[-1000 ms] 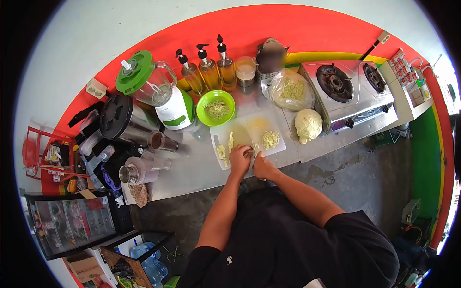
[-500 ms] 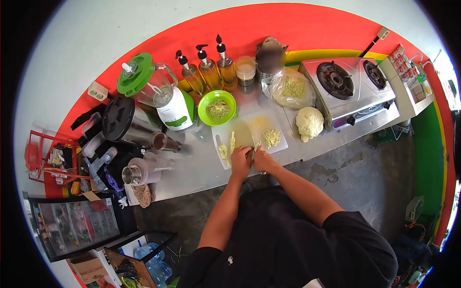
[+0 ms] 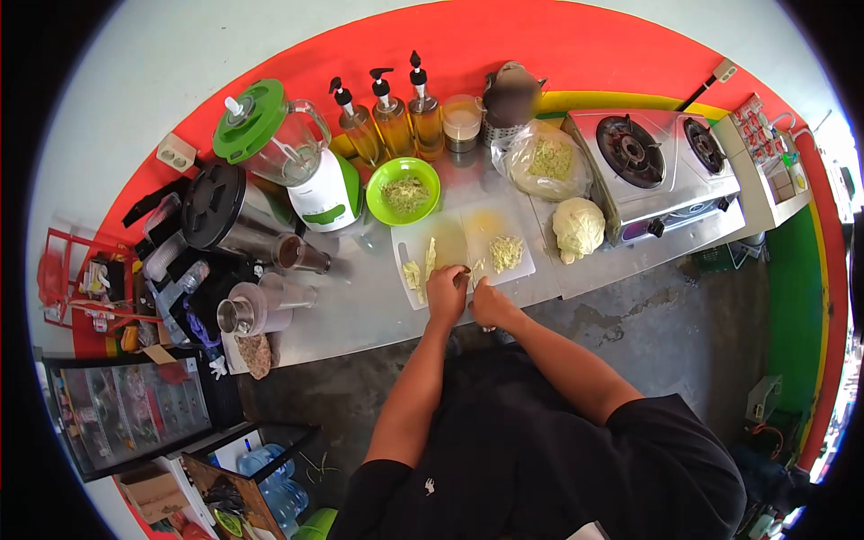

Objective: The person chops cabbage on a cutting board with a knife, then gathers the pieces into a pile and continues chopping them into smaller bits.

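My left hand [image 3: 447, 293] is at the near edge of a white cutting board [image 3: 531, 264], fingers curled down on a piece of cabbage mostly hidden beneath them. Close beside it, my right hand [image 3: 493, 306] is closed around a knife, largely covered by the hand. Shredded cabbage [image 3: 507, 254] lies in a small pile on the board's right side, with a few loose shreds nearer the hands. Cut cabbage strips [image 3: 413, 275] lie left of my left hand. Behind the board, a green bowl [image 3: 433, 199] holds more shreds.
A cabbage head [image 3: 578, 229] sits right of the board, below a plastic bag of shreds [image 3: 549, 160] and beside a gas stove [image 3: 661, 198]. Pump bottles [image 3: 392, 128] line the back. A blender [image 3: 326, 193] and a dark-lidded metal container [image 3: 216, 209] stand left.
The view has shifted slightly. My hands stay by the board's near edge, with the right hand a little farther from the left. More loose shreds show between the hands and the pile.
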### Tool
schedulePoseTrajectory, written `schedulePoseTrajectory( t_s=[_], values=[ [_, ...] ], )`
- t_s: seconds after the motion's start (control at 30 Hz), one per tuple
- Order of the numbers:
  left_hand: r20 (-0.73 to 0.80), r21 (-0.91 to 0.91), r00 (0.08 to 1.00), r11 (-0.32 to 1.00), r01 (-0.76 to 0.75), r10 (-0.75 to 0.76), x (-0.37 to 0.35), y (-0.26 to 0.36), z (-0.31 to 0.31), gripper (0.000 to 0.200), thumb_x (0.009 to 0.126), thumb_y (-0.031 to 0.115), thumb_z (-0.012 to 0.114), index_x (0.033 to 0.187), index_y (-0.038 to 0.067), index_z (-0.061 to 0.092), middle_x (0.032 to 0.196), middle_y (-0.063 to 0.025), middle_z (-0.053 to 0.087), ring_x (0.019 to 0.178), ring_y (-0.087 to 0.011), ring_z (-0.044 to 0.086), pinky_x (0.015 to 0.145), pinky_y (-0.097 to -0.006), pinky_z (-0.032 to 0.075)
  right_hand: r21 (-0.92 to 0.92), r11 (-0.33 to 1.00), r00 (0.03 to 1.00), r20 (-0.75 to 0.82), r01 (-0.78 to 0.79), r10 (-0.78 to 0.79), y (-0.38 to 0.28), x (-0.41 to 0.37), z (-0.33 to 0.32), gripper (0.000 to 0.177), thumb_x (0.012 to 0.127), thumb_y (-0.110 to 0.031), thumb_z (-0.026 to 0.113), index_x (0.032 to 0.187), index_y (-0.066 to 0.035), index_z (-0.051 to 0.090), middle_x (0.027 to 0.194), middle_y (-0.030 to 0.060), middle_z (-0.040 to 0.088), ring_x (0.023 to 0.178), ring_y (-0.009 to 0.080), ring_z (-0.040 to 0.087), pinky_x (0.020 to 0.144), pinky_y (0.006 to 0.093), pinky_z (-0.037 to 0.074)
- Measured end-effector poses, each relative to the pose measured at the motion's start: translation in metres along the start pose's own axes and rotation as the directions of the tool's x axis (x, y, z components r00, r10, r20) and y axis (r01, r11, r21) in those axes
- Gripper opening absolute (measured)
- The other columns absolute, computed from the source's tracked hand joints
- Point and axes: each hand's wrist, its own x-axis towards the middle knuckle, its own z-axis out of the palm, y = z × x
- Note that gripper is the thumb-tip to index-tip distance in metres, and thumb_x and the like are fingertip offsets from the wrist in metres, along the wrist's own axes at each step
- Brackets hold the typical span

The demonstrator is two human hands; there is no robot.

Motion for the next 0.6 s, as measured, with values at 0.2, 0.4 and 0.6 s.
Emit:
schedulePoseTrajectory(
  t_s=[0.2,0.4,0.6],
  values=[
    [-0.007,-0.038,1.0,0.999,0.018,-0.018,-0.001,-0.004,0.002,0.013,0.08,0.009,0.07,0.092,0.006,0.072,0.089,-0.0118,0.07,0.087,-0.0334,0.062,0.079,-0.0433,0.049,-0.006,0.999,0.999,-0.016,0.034,-0.034,-0.001,0.014,-0.01,0.048,0.094,-0.025,0.061,0.122,0.008,0.04,0.114,0.0321,0.065,0.108,0.0456,0.066,0.091,0.0522,0.053],
    [-0.045,-0.032,0.999,0.999,0.012,-0.013,-0.002,-0.002,0.004,0.008,0.081,0.009,0.07,0.088,0.007,0.071,0.086,-0.0107,0.068,0.087,-0.0343,0.061,0.078,-0.045,0.048,-0.014,1.0,1.0,-0.025,0.008,-0.008,0.0,0.0,0.001,0.048,0.093,-0.024,0.062,0.122,0.007,0.041,0.114,0.0315,0.066,0.109,0.0458,0.066,0.092,0.0524,0.052],
    [-0.024,-0.032,1.0,0.999,-0.004,0.003,-0.002,-0.001,-0.001,0.007,0.08,0.009,0.07,0.087,0.008,0.071,0.086,-0.0103,0.069,0.086,-0.0339,0.061,0.078,-0.045,0.048,-0.014,1.0,0.999,-0.047,0.015,-0.016,-0.003,0.012,-0.009,0.05,0.092,-0.026,0.063,0.124,0.007,0.041,0.115,0.0312,0.066,0.113,0.0461,0.064,0.096,0.0535,0.05]
  ],
)
